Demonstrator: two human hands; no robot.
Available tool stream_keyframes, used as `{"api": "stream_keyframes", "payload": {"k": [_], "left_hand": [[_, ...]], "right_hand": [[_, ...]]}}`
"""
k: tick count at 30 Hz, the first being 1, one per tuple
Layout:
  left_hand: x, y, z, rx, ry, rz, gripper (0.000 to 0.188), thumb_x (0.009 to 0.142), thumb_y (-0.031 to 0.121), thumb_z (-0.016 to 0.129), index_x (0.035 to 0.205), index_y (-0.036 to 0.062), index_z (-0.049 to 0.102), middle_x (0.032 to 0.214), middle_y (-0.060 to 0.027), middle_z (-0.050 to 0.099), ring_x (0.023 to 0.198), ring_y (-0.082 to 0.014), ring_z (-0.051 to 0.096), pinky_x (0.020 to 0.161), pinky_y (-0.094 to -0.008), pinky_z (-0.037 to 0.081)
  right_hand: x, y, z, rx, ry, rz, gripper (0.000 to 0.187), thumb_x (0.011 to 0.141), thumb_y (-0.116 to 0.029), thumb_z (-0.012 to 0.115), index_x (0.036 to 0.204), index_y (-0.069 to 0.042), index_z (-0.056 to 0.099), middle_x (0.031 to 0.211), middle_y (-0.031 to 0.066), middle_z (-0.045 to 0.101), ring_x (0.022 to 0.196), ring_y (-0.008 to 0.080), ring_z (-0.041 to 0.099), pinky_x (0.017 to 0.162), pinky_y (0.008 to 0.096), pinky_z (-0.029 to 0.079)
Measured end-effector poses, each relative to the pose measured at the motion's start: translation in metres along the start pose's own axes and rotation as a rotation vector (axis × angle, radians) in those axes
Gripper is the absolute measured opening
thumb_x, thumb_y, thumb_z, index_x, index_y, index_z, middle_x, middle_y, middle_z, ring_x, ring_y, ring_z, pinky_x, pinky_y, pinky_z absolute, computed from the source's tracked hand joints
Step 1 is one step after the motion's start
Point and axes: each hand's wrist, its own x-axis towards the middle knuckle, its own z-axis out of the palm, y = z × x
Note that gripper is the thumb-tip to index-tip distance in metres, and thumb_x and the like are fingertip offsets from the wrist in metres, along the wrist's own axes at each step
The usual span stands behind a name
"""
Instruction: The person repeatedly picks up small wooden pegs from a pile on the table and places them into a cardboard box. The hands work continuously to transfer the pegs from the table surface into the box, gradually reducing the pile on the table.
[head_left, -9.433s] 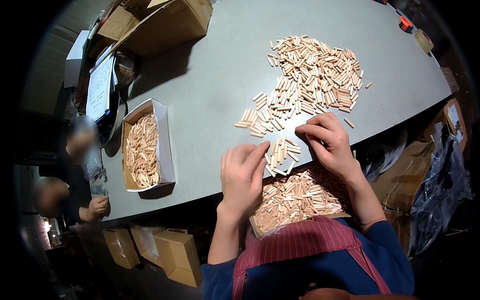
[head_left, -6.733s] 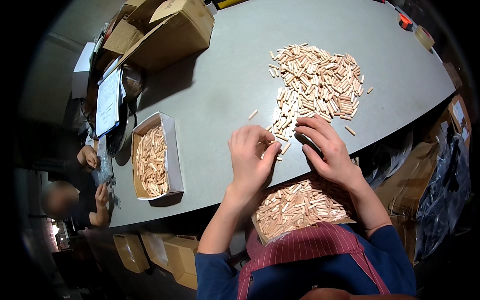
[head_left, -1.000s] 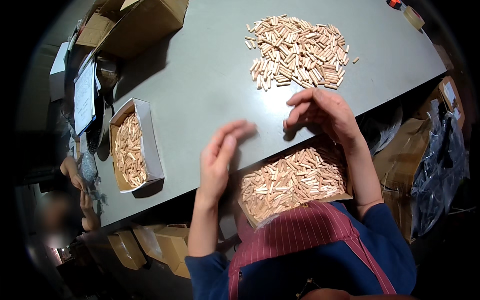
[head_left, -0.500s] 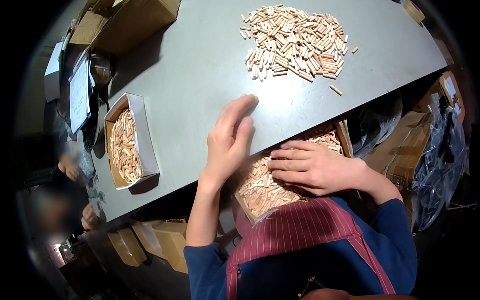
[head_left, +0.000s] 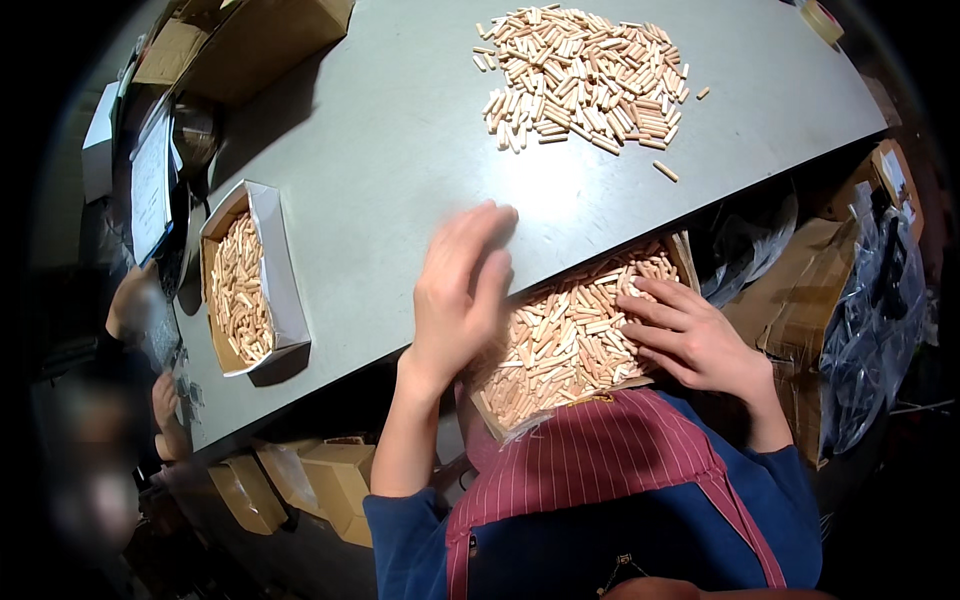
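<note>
My left hand hovers at the table's near edge, its fingers stretched and slightly curved, with nothing seen in them. My right hand lies over the right part of a cardboard box, fingers spread with their tips among the wooden dowels that fill it. This box sits against my body, partly under the table edge. On the table's far side lies a loose heap of short wooden dowels, with a few strays at its edge. To the left stands a smaller white-sided box of dowels.
The grey table slants across the view. A large cardboard box and a clipboard with papers are at the left. Another person's hand shows beyond the table's left end. Tape lies far right; plastic-wrapped cartons stand right.
My right hand has slid rightward across the dowels in the box, and its fingers have spread, uncovering the middle. My left hand has moved slightly lower.
</note>
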Motion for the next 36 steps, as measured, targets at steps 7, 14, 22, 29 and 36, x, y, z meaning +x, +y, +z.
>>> {"api": "stream_keyframes", "payload": {"k": [7, 14, 22, 29, 36], "left_hand": [[-0.049, 0.024, 0.024, 0.202, -0.257, 0.376, 0.043, 0.096, 0.011, 0.076, 0.138, 0.0023, 0.073, 0.150, -0.0198, 0.067, 0.146, -0.0378, 0.059, 0.123, -0.0533, 0.044], [-0.083, 0.025, 0.044, 0.275, -0.529, 0.240, 0.066, 0.105, 0.031, 0.069, 0.164, 0.0064, 0.052, 0.166, -0.0183, 0.053, 0.159, -0.0377, 0.043, 0.132, -0.0536, 0.031], [-0.091, 0.017, 0.069, 0.087, -0.633, 0.281, 0.034, 0.103, 0.027, 0.073, 0.129, 0.0047, 0.073, 0.125, -0.0160, 0.069, 0.135, -0.0368, 0.061, 0.128, -0.0510, 0.039], [-0.092, 0.021, 0.057, 0.098, -0.457, 0.329, 0.037, 0.098, 0.023, 0.078, 0.130, 0.0045, 0.076, 0.128, -0.0157, 0.072, 0.128, -0.0368, 0.067, 0.117, -0.0501, 0.050], [-0.093, 0.019, 0.018, 0.171, -0.025, 0.251, 0.033, 0.096, 0.008, 0.075, 0.128, -0.0018, 0.078, 0.129, -0.0189, 0.077, 0.126, -0.0370, 0.073, 0.108, -0.0480, 0.056]], "right_hand": [[-0.017, 0.001, -0.027, 0.208, -0.107, 0.067, 0.028, 0.098, -0.015, 0.073, 0.123, -0.004, 0.078, 0.145, 0.0165, 0.069, 0.143, 0.0388, 0.059, 0.118, 0.0488, 0.050], [-0.002, 0.001, -0.031, 0.184, 0.055, 0.084, 0.029, 0.097, -0.012, 0.073, 0.124, -0.001, 0.076, 0.137, 0.0175, 0.073, 0.122, 0.0376, 0.073, 0.102, 0.0433, 0.061], [0.053, -0.007, 0.014, 0.246, 0.126, -0.250, 0.037, 0.086, -0.007, 0.070, 0.122, 0.000, 0.072, 0.144, 0.0186, 0.069, 0.135, 0.0381, 0.066, 0.110, 0.0473, 0.057], [0.087, 0.003, 0.029, 0.235, -0.028, -0.313, 0.052, 0.086, -0.007, 0.068, 0.137, 0.003, 0.065, 0.153, 0.0242, 0.061, 0.141, 0.0430, 0.058, 0.119, 0.0524, 0.048], [0.061, 0.004, 0.025, 0.096, 0.036, -0.185, 0.043, 0.100, -0.010, 0.066, 0.141, 0.004, 0.063, 0.145, 0.0229, 0.064, 0.136, 0.0411, 0.059, 0.120, 0.0517, 0.045]]}}
